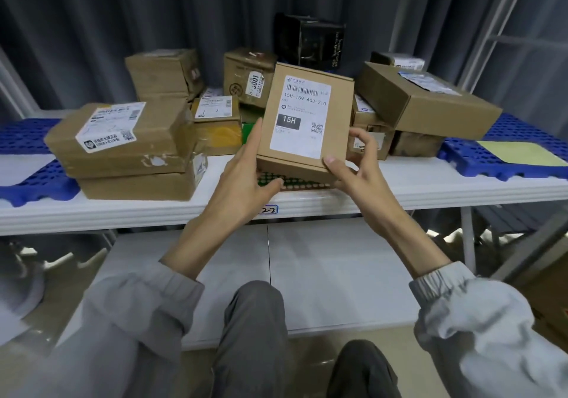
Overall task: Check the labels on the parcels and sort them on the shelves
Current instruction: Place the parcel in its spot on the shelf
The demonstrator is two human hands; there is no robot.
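Note:
A small flat cardboard parcel is tilted up towards me above the white shelf. Its white label reads 15H-159-A03-210 and has a dark 15H block. My left hand grips its left edge and lower corner. My right hand holds the lower right corner, thumb on the label's edge, fingers behind the right side. More cardboard parcels lie piled on the shelf behind it.
Two stacked boxes lie at the left. A long box leans on others at the right, a black box at the back. Blue perforated mats cover both shelf ends; a green mat lies under the parcel. A tag reads 2-2.

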